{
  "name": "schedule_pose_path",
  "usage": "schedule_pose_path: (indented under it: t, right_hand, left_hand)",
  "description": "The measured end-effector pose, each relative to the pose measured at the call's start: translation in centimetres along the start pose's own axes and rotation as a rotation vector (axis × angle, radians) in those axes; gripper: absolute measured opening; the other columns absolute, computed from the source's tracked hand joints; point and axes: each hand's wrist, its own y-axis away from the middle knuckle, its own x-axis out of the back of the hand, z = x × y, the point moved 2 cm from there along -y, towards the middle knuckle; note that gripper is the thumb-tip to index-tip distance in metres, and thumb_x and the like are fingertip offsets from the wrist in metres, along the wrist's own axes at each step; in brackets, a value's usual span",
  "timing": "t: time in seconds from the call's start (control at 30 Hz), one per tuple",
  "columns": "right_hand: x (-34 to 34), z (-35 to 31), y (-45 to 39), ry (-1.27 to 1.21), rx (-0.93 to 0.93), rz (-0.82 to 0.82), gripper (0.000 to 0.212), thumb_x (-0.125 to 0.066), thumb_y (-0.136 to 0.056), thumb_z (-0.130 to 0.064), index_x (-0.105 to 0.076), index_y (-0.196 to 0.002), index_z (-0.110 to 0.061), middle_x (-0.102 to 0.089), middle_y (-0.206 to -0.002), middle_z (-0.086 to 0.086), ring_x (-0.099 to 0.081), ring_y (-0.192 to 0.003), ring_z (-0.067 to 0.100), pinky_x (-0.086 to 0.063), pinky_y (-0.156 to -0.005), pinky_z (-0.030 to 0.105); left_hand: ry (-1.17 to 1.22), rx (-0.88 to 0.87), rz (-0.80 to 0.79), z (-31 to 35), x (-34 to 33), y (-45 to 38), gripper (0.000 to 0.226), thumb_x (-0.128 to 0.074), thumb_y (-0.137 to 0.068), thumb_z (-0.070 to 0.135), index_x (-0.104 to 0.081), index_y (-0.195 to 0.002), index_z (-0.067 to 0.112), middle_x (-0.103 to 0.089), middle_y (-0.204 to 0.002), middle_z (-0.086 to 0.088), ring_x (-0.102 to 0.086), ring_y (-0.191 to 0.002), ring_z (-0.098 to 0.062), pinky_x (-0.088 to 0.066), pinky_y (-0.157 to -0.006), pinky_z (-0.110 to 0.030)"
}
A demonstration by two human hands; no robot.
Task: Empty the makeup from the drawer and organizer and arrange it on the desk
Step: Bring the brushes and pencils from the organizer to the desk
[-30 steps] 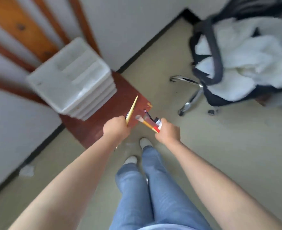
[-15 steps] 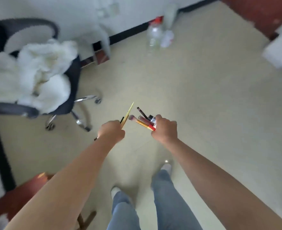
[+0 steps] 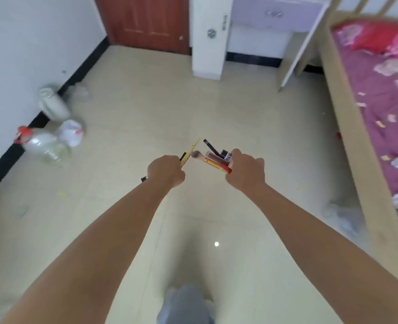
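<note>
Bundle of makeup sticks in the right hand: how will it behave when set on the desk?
The makeup bundle looks like thin round sticks, so they will probably roll and scatter once released. Likely light and stiff. The right hand grips only one end, so some may slip.

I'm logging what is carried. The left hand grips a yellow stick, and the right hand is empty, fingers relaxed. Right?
Not quite. In the head view the left hand grips the yellow stick, but the right hand grips a bundle of makeup.

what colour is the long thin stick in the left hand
Pale yellow: the thin stick in the left hand, best seen in the head view.
</note>
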Motion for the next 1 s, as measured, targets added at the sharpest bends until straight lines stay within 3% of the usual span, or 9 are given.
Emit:
schedule_pose_path:
  t: [0.13, 0.2, 0.43, 0.57, 0.83, 1.0]
  right_hand:
    - [3.0, 5.8, -9.8, 0.063, -0.112, 0.044, 0.029, -0.049, -0.078, -0.009, -0.043, -0.106, -0.012, -0.057, -0.084, 0.002, -0.046, -0.072, 0.025, -0.025, -0.071, 0.029]
    - [4.4, 8.1, -15.6, 0.090, -0.156, 0.050, 0.028, -0.049, -0.078, -0.010, -0.042, -0.105, -0.013, -0.048, -0.073, -0.002, -0.044, -0.070, 0.023, -0.024, -0.072, 0.030]
    - [10.0, 14.6, -35.2, 0.056, -0.275, 0.050, 0.025, -0.049, -0.078, -0.011, -0.042, -0.102, -0.016, -0.038, -0.062, -0.005, -0.044, -0.071, 0.022, -0.025, -0.073, 0.030]
    - [12.6, 18.8, -46.4, 0.035, -0.317, 0.053, 0.021, -0.050, -0.078, -0.012, -0.040, -0.097, -0.016, -0.039, -0.062, -0.005, -0.046, -0.071, 0.021, -0.026, -0.075, 0.030]
    - [18.3, 28.0, -70.9, 0.022, -0.287, 0.098, 0.025, -0.053, -0.082, -0.015, -0.046, -0.105, -0.014, -0.037, -0.062, -0.004, -0.044, -0.072, 0.018, -0.030, -0.077, 0.028]
    - [21.9, 32.3, -84.8, -0.057, -0.335, 0.072, 0.026, -0.053, -0.079, -0.013, -0.047, -0.105, -0.012, -0.042, -0.069, -0.002, -0.046, -0.072, 0.021, -0.034, -0.071, 0.028]
  left_hand:
    - [-0.034, -0.088, 0.014, 6.8, 4.2, -10.3, 0.007, -0.041, -0.081, 0.006, -0.046, -0.081, 0.012, -0.043, -0.062, 0.001, -0.042, -0.049, -0.014, -0.031, -0.046, -0.022]
    - [-0.042, -0.120, 0.020, 9.6, 6.5, -15.9, 0.008, -0.041, -0.081, 0.006, -0.046, -0.081, 0.012, -0.043, -0.062, 0.002, -0.042, -0.049, -0.013, -0.030, -0.046, -0.022]
    - [-0.071, -0.200, 0.031, 18.3, 17.1, -34.9, 0.008, -0.042, -0.082, 0.006, -0.047, -0.083, 0.012, -0.041, -0.065, 0.002, -0.041, -0.050, -0.013, -0.030, -0.046, -0.021]
    - [-0.080, -0.219, 0.040, 23.6, 22.4, -45.1, 0.008, -0.041, -0.083, 0.007, -0.047, -0.084, 0.012, -0.042, -0.066, 0.002, -0.042, -0.050, -0.012, -0.031, -0.046, -0.021]
    - [-0.077, -0.200, 0.065, 33.9, 30.5, -66.9, 0.005, -0.043, -0.084, 0.008, -0.045, -0.081, 0.011, -0.039, -0.064, 0.002, -0.039, -0.050, -0.011, -0.030, -0.046, -0.021]
    - [-0.021, -0.185, 0.092, 40.2, 36.2, -79.3, 0.019, -0.044, -0.083, 0.007, -0.039, -0.066, 0.013, -0.039, -0.063, 0.002, -0.041, -0.052, -0.012, -0.028, -0.046, -0.020]
